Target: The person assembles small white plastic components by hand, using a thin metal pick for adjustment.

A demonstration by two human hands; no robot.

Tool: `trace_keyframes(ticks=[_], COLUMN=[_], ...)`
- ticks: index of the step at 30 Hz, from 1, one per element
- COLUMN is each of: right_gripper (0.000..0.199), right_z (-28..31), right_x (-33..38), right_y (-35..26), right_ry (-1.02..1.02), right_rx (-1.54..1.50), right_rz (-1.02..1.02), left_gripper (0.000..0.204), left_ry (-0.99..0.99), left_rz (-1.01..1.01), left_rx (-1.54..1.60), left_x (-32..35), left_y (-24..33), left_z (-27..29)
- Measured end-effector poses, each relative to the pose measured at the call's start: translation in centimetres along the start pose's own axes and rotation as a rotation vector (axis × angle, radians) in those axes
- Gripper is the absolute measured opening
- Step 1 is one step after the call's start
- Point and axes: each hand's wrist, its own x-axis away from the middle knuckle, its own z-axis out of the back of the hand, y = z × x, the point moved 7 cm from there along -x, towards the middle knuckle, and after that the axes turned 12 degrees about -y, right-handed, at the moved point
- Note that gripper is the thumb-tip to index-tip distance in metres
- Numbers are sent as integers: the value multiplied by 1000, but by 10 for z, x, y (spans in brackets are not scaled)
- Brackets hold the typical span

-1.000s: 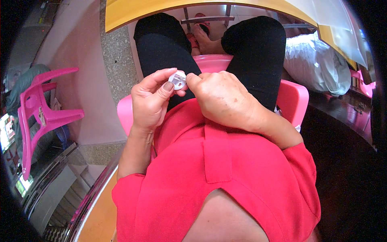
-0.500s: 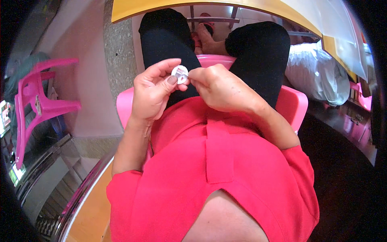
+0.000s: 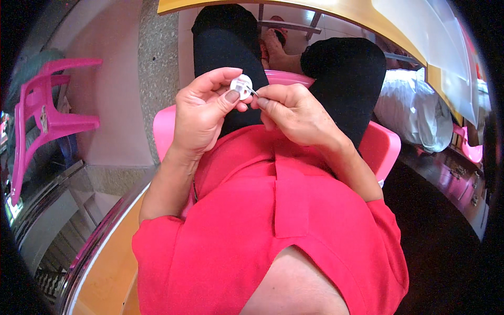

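A small round white plastic piece (image 3: 241,83) with slots or ribs inside is pinched between the thumb and fingers of my left hand (image 3: 197,113), above my lap. My right hand (image 3: 302,113) is closed, its thumb and forefinger gripping a thin, grey, metal-looking pin (image 3: 252,91). The pin's tip points into the open face of the white piece. Whether it touches the inside I cannot tell. The rest of the pin is covered by my right fingers.
A yellow tabletop edge (image 3: 294,6) runs across the far side, beyond my knees. To the left stands a pink plastic chair (image 3: 65,119) near the wall. A bulging white plastic bag (image 3: 412,105) lies at the right. I sit on a pink chair (image 3: 382,149).
The thin pin now shows between my right fingers and the white piece, where it was hidden before. Both hands appear slightly higher and further right in the view, which has itself shifted.
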Motion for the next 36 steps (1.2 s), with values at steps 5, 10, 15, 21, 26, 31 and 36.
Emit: trace_keyframes(ticks=[5,10,15,21,26,31,36], right_gripper=[20,16,11,7,15,15,15], right_z=[-2,-4,-6,-7,-9,-20,-37], right_x=[-1,-1,1,4,8,7,12], right_y=[1,-1,-8,-15,-26,-31,-44], right_ry=[13,62,107,124,23,-2,75], right_rx=[1,56,214,502,732,1004,1373], right_rz=[-13,77,157,217,39,42,145], left_gripper=[29,30,30,28,27,26,25], left_ry=[6,17,3,1,-6,20,39], left_rz=[-11,-13,-28,-20,0,15,67], left_rx=[-77,-80,-104,-165,-210,-264,-335], left_x=[1,1,2,4,7,8,9], left_y=[2,1,1,1,0,-1,-4], left_z=[-1,0,1,-3,-5,-1,-4])
